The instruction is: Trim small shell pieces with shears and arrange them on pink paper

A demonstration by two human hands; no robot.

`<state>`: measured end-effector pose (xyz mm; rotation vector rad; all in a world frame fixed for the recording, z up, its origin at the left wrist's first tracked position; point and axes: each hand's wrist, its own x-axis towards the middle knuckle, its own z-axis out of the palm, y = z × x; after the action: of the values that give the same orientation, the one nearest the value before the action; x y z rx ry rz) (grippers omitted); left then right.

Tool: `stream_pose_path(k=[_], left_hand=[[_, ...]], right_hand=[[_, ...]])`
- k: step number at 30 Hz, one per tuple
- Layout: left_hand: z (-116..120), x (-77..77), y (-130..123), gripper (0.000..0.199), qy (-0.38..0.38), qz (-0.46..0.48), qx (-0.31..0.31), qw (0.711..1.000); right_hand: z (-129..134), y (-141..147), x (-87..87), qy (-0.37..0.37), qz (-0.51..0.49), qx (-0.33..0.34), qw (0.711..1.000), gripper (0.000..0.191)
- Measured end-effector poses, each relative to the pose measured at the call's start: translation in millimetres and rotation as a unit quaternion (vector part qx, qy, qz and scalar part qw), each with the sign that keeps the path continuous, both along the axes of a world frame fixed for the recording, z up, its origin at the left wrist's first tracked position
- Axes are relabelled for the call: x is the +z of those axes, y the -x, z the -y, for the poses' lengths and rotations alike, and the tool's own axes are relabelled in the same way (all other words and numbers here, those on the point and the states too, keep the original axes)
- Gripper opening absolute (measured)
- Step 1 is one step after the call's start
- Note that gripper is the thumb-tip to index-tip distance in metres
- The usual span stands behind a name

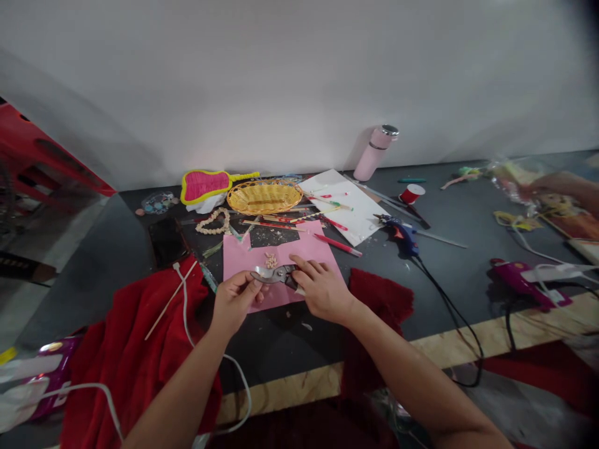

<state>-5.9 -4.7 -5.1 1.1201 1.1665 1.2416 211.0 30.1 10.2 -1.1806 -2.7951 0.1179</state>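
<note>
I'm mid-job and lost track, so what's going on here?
A person's right hand holds a plier-like tool by its handles over a pink sheet, with the left hand at the tool's head. Small pale pieces lie on the sheet just beyond. A heart-shaped piece lies farther left; another person's hand is at the far right.

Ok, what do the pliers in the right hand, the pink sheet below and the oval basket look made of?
Pliers: likely metal, dull grey with a silvery glint at the head.
Pink sheet: probably paper or thin card, matt, with a cut-out along its far edge.
Oval basket: woven yellow strands, slightly glossy; cane or plastic, hard to tell.
</note>
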Motion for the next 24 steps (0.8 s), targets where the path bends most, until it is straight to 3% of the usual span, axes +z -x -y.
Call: stream_pose_path(k=[5, 9, 12, 24], left_hand=[[-0.8, 3.2, 0.5, 0.016, 0.004, -0.015, 0.002, 1.000], [0.1, 4.3, 0.2, 0.017, -0.001, -0.023, 0.004, 1.000], [1.9, 5.0, -0.9, 0.019, -0.002, -0.039, 0.004, 0.999], [2.6, -1.2, -2.0, 0.019, 0.008, -0.019, 0.013, 1.000]], right_hand=[[-1.2, -2.2, -5.0, 0.028, -0.040, 0.007, 0.999, 0.036], [-0.7, -2.9, -7.3, 0.050, -0.094, -0.003, 0.994, 0.052], [0.3, -1.7, -6.3, 0.071, -0.090, -0.001, 0.993, 0.060], [4.1, 1.5, -6.0, 0.081, -0.078, -0.031, 0.993, 0.063]])
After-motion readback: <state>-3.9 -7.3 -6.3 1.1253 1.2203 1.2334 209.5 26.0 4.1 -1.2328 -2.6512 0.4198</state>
